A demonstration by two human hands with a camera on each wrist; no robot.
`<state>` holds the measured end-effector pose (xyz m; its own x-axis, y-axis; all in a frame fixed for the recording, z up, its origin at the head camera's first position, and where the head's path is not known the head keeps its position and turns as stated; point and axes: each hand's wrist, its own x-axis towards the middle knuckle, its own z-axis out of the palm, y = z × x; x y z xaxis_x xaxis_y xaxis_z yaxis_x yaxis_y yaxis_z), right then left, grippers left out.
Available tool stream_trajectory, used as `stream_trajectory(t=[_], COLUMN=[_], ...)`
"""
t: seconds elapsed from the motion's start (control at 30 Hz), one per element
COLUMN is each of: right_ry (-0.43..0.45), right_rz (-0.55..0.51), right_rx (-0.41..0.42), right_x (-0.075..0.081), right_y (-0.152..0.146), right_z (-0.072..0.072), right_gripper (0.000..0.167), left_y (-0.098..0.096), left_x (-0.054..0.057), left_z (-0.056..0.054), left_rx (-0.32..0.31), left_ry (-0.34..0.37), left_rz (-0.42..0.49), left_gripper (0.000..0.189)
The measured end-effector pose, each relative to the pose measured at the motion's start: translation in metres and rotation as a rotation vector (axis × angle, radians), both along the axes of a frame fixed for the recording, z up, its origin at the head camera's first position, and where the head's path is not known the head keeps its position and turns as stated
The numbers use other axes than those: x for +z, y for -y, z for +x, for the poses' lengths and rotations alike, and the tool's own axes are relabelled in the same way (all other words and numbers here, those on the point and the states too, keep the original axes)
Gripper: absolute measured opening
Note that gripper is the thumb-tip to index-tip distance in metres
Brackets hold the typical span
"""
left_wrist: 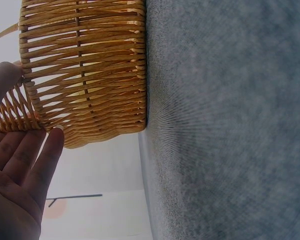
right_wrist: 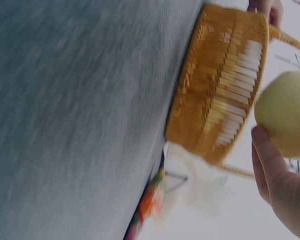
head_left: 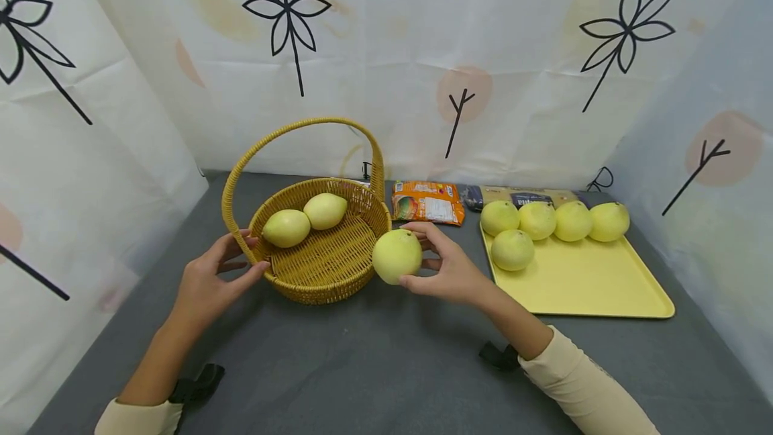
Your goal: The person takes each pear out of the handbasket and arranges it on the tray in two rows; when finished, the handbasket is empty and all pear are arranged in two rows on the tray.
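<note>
With my right hand [head_left: 447, 264] I hold a round yellow-green fruit [head_left: 396, 257] that looks like a small pomelo, thumb and fingers around its side. It overlaps the right rim of the wicker basket [head_left: 320, 291] in the head view; the right wrist view shows the fruit [right_wrist: 285, 115] raised beside the rim. My left hand [head_left: 208, 280] grips the basket's left rim near the foot of its tall handle [head_left: 290, 127], thumb in front and fingers behind. Inside the basket, two yellow oval fruits [head_left: 286, 228] lie against the left and back wall.
On the right, a yellow tray [head_left: 580, 287] carries several round yellow-green fruits [head_left: 512, 250] along its back and left side. An orange snack packet [head_left: 427, 203] and a long brown packet [head_left: 525, 196] lie at the back, before a patterned white curtain [head_left: 386, 86].
</note>
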<state>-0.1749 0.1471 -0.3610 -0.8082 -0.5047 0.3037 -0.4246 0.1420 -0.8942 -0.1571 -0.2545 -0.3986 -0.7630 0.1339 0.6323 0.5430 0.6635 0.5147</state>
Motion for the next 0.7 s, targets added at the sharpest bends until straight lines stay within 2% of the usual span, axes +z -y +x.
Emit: stream_trajectory(t=[0.2, 0.33, 0.57, 0.7], right_ry=[0.023, 0.024, -0.037, -0.084], right_rz=[0.037, 0.076, 0.208, 0.266], right_rx=[-0.028, -0.086, -0.202, -0.259], right_x=[0.009, 0.021, 0.041, 0.051], right_y=[-0.027, -0.043, -0.072, -0.09], right_z=[-0.002, -0.004, -0.009, -0.01], right_gripper=[0.072, 0.073, 0.08, 0.079], left_y=[-0.001, -0.002, 0.0, -0.001], left_x=[0.001, 0.001, 0.0, 0.001], left_z=[0.0, 0.0, 0.0, 0.0], left_rx=[-0.006, -0.013, -0.011, -0.011], left_ry=[0.004, 0.004, -0.015, -0.015], left_rz=[0.007, 0.012, 0.022, 0.03], left_gripper=[0.064, 0.063, 0.063, 0.063])
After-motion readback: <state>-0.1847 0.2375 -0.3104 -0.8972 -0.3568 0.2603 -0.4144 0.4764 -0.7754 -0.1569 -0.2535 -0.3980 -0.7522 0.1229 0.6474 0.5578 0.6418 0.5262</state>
